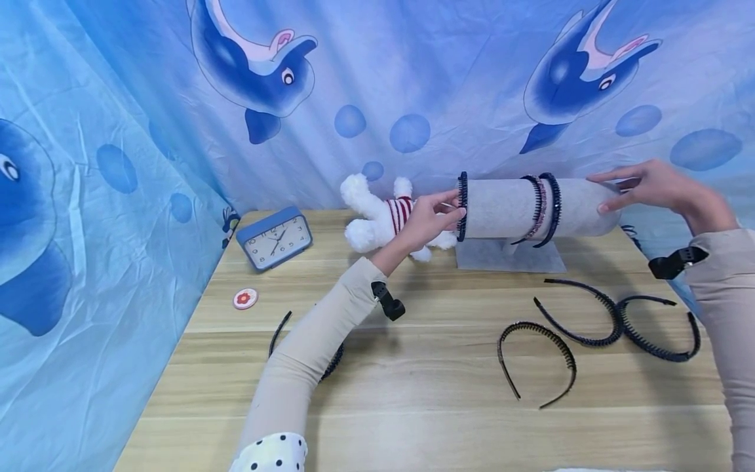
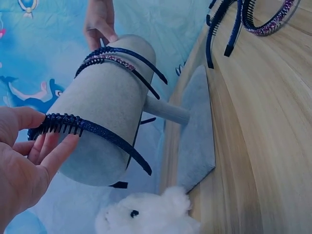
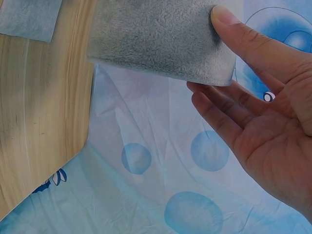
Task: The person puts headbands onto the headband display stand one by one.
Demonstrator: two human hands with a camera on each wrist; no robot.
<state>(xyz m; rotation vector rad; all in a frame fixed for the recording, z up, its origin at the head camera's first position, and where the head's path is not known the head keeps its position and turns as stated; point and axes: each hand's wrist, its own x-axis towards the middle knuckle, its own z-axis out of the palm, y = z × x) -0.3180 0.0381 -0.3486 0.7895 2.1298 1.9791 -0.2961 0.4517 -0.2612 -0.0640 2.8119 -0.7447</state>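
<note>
A grey plush headband display stand (image 1: 495, 210) stands at the back of the table, its roll lying sideways on a short post. My left hand (image 1: 427, 219) pinches a dark, toothed headband (image 1: 463, 206) around the roll's left end; in the left wrist view, thumb and fingers hold the comb-like top of that headband (image 2: 105, 137). My right hand (image 1: 663, 190) grips the roll's other end, thumb on the near side and fingers beyond, as the right wrist view shows. Between the hands, a pink-studded headband (image 1: 539, 206) and a dark blue headband (image 1: 554, 210) sit side by side on the roll.
Several loose headbands lie on the right, among them a brown one (image 1: 537, 328). Another headband (image 1: 333, 364) is partly under my left arm. A white plush toy (image 1: 368, 213) lies left of the stand, near a blue clock (image 1: 274, 238) and a round flower badge (image 1: 245, 298).
</note>
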